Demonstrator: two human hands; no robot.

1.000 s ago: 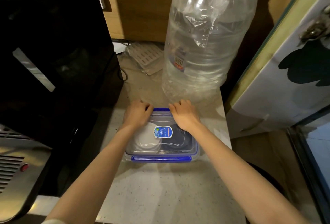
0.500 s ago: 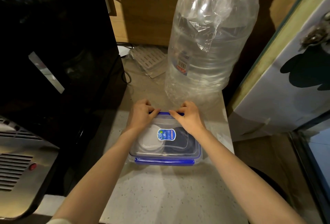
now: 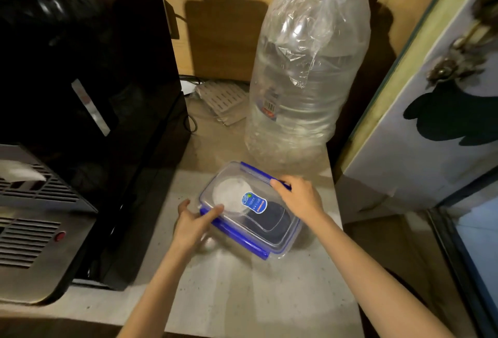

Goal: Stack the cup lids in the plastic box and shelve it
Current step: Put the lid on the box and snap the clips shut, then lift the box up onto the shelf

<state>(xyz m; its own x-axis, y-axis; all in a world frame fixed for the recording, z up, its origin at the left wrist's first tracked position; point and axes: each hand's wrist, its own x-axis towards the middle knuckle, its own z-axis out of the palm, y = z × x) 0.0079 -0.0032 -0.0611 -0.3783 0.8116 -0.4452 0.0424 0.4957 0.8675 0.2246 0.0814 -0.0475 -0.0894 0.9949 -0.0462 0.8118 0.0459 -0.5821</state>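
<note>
A clear plastic box (image 3: 272, 225) with blue clips and a lid sticker sits turned at an angle on the pale counter (image 3: 269, 292). Through its closed lid I see a white cup lid (image 3: 227, 194) on the left and a dark lid (image 3: 272, 216) on the right. My left hand (image 3: 192, 223) grips the box's near-left corner, thumb on the lid. My right hand (image 3: 300, 197) holds the far long edge at its blue clip.
A big clear water bottle (image 3: 304, 81) wrapped in plastic film stands just behind the box. A black appliance (image 3: 89, 111) and a steel vented machine (image 3: 29, 219) fill the left. A flat slotted tray (image 3: 221, 100) lies at the back. A painted door panel (image 3: 436, 111) rises on the right.
Both hands left the far edge of the box and took opposite sides. The box has turned from square-on to diagonal. The view has pulled back and up.
</note>
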